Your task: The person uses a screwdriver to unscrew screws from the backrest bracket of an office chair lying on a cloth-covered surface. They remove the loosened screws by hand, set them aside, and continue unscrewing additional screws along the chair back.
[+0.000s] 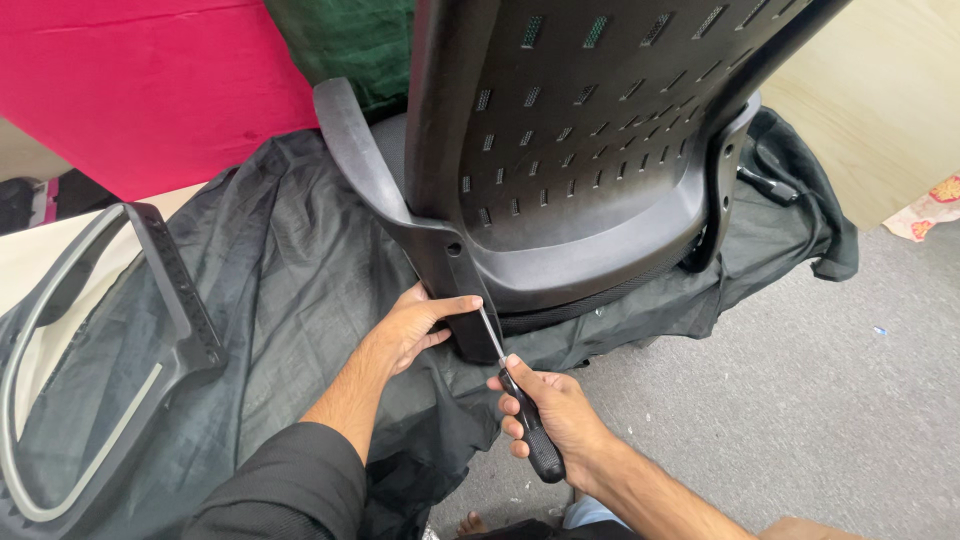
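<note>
The right hand (550, 410) is clenched around a black-handled screwdriver (528, 415), its thin metal shaft angled up to the lower edge of the black perforated plastic office chair back (570, 130). Just left of the tip, the left hand (420, 325) clasps that upright's base. A slipping tip could likely jab the thumb beside it.

You have one view only, from the camera on your head, tilted steeply down and forward over your own forearms. It sits close: your left hand (420, 325) and right hand (555, 410) fill the lower middle. Just beyond the hands, the black chair back (590, 150) rises toward the lens. Right of the right hand, grey floor (800, 400) runs out.
</note>
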